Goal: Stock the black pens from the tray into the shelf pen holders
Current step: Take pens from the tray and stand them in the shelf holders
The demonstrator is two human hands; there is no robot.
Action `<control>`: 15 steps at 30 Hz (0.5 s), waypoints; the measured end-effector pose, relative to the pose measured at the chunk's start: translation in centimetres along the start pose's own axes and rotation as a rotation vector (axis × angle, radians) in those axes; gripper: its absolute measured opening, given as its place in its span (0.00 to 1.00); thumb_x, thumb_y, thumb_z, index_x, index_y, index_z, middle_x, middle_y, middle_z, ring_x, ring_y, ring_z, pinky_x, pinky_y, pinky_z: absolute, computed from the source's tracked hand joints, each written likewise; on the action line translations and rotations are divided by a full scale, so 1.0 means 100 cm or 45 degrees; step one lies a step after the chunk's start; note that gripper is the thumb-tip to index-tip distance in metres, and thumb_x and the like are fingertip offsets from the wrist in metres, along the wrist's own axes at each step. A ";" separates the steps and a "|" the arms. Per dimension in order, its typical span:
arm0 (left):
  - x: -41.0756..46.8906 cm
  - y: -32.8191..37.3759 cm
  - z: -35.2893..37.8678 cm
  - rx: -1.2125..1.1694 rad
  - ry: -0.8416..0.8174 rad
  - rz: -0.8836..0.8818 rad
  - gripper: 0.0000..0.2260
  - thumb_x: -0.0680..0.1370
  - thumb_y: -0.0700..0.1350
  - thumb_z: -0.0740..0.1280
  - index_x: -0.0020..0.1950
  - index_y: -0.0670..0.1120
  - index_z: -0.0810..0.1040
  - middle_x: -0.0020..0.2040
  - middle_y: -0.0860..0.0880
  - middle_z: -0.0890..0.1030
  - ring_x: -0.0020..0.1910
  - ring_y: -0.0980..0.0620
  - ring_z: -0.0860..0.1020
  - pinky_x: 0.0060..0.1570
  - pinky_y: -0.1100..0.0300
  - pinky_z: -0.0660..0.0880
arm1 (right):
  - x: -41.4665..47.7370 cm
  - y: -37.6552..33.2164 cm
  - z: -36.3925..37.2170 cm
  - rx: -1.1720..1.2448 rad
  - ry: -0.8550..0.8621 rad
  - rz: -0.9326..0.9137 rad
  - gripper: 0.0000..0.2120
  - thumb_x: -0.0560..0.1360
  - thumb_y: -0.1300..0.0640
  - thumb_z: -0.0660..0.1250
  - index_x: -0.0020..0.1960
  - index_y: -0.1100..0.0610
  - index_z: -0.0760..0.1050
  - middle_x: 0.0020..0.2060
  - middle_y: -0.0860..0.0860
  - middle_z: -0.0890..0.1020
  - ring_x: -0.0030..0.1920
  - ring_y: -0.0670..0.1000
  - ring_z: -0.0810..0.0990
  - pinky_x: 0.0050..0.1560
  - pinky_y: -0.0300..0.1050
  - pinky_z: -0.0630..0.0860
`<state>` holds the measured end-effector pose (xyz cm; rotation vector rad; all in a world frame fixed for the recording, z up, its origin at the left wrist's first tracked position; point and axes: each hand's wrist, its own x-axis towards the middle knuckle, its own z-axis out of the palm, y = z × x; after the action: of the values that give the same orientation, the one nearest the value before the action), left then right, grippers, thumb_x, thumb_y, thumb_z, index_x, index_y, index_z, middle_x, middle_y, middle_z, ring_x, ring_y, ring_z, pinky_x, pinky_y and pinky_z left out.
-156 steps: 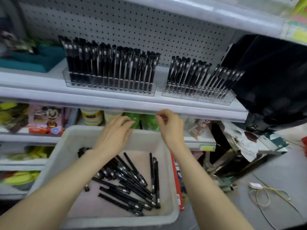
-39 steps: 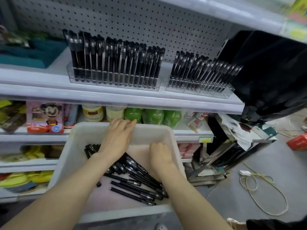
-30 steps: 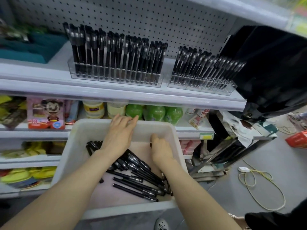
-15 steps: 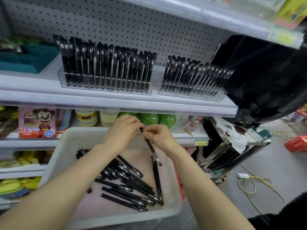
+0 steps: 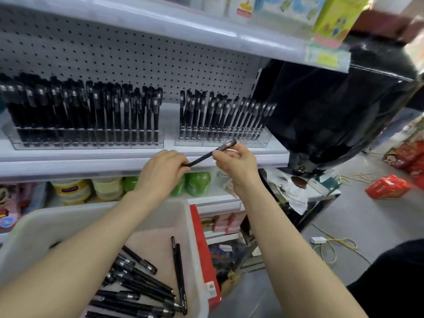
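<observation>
Holding one black pen (image 5: pixel 210 154) between both hands, I have it level with the front lip of the shelf (image 5: pixel 91 162). My right hand (image 5: pixel 237 162) pinches the capped end, thumb and fingers pressed together around the barrel, while my left hand (image 5: pixel 161 172) nips the other end with its fingertips, the remaining fingers curled in. The pen slants, its capped end up toward 2 o'clock and its lower tip toward 8 o'clock. Just beyond the right grip, at 12 o'clock, stands the right-hand clear pen holder (image 5: pixel 221 140), packed with upright black pens; the left-hand clear pen holder (image 5: pixel 87 142) sits at 10 o'clock from my left grip, also full. Down at 6 o'clock, under my forearms, the white tray (image 5: pixel 160 212) holds a loose heap of black pens (image 5: pixel 140 288), one lying apart (image 5: pixel 179 271) near the tray's right wall.
</observation>
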<state>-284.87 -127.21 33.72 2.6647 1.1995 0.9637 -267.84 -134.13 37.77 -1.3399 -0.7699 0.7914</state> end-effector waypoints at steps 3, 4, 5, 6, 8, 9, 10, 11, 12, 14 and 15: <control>0.021 0.022 0.006 -0.011 -0.019 0.012 0.07 0.77 0.49 0.69 0.51 0.47 0.81 0.48 0.50 0.81 0.50 0.46 0.74 0.47 0.52 0.71 | 0.012 -0.006 -0.005 0.016 0.035 -0.027 0.05 0.74 0.65 0.72 0.43 0.58 0.76 0.33 0.52 0.79 0.39 0.50 0.79 0.43 0.39 0.79; 0.028 0.027 0.008 -0.016 -0.021 0.024 0.07 0.77 0.49 0.69 0.52 0.47 0.81 0.48 0.49 0.80 0.51 0.46 0.74 0.48 0.52 0.71 | 0.016 -0.007 -0.008 0.013 0.045 -0.050 0.04 0.74 0.63 0.71 0.43 0.59 0.76 0.34 0.52 0.80 0.40 0.49 0.80 0.43 0.39 0.79; 0.034 0.032 0.011 -0.018 -0.013 0.037 0.09 0.77 0.49 0.69 0.54 0.46 0.81 0.50 0.49 0.80 0.52 0.47 0.74 0.49 0.52 0.72 | 0.021 -0.008 -0.013 0.004 0.059 -0.080 0.04 0.75 0.62 0.71 0.44 0.59 0.77 0.34 0.52 0.81 0.39 0.47 0.81 0.43 0.39 0.79; 0.040 0.036 0.013 -0.018 0.005 0.051 0.11 0.77 0.49 0.68 0.57 0.46 0.80 0.54 0.49 0.80 0.54 0.47 0.74 0.52 0.52 0.73 | 0.026 -0.011 -0.018 -0.026 0.076 -0.119 0.03 0.75 0.61 0.71 0.44 0.60 0.77 0.34 0.51 0.81 0.38 0.46 0.81 0.43 0.39 0.79; 0.051 0.042 0.017 -0.001 0.038 0.077 0.17 0.78 0.48 0.67 0.66 0.45 0.76 0.62 0.47 0.76 0.62 0.46 0.72 0.59 0.49 0.73 | 0.038 -0.018 -0.031 -0.153 0.120 -0.232 0.05 0.76 0.59 0.70 0.44 0.60 0.77 0.33 0.50 0.82 0.38 0.45 0.82 0.42 0.40 0.80; 0.057 0.043 0.019 0.020 0.048 0.088 0.20 0.79 0.48 0.66 0.70 0.44 0.72 0.66 0.47 0.74 0.66 0.46 0.69 0.62 0.49 0.72 | 0.044 -0.022 -0.038 -0.225 0.150 -0.303 0.07 0.76 0.58 0.69 0.44 0.61 0.77 0.33 0.50 0.82 0.38 0.45 0.82 0.42 0.42 0.80; 0.063 0.045 0.021 0.046 0.050 0.094 0.22 0.79 0.47 0.66 0.72 0.43 0.69 0.69 0.46 0.71 0.69 0.46 0.67 0.65 0.49 0.69 | 0.050 -0.028 -0.045 -0.290 0.186 -0.374 0.09 0.77 0.57 0.69 0.44 0.63 0.77 0.33 0.52 0.82 0.38 0.47 0.82 0.42 0.45 0.80; 0.069 0.046 0.023 0.073 0.049 0.093 0.24 0.80 0.47 0.65 0.74 0.43 0.67 0.71 0.45 0.69 0.71 0.45 0.65 0.67 0.50 0.67 | 0.056 -0.033 -0.051 -0.347 0.229 -0.435 0.10 0.77 0.56 0.68 0.44 0.64 0.76 0.34 0.54 0.82 0.37 0.49 0.82 0.42 0.47 0.80; 0.074 0.046 0.025 0.098 0.043 0.093 0.24 0.80 0.47 0.65 0.75 0.43 0.65 0.72 0.45 0.67 0.72 0.45 0.64 0.69 0.50 0.66 | 0.062 -0.040 -0.058 -0.393 0.275 -0.484 0.11 0.77 0.55 0.68 0.45 0.64 0.77 0.35 0.55 0.83 0.37 0.52 0.82 0.41 0.46 0.81; 0.082 0.046 0.030 0.151 0.020 0.098 0.25 0.80 0.46 0.65 0.75 0.42 0.64 0.72 0.44 0.67 0.72 0.44 0.64 0.69 0.50 0.65 | 0.075 -0.054 -0.070 -0.461 0.362 -0.563 0.09 0.78 0.54 0.67 0.45 0.60 0.78 0.36 0.56 0.83 0.39 0.55 0.82 0.40 0.45 0.81; 0.086 0.045 0.032 0.176 0.004 0.096 0.25 0.80 0.46 0.65 0.75 0.42 0.64 0.72 0.44 0.67 0.71 0.44 0.64 0.69 0.50 0.66 | 0.083 -0.059 -0.075 -0.485 0.387 -0.596 0.08 0.78 0.54 0.67 0.45 0.59 0.78 0.36 0.55 0.83 0.39 0.55 0.83 0.40 0.46 0.82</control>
<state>-275.76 -123.80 36.91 2.8350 1.2174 0.9276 -256.81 -131.39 43.30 -1.4896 -0.9691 0.0656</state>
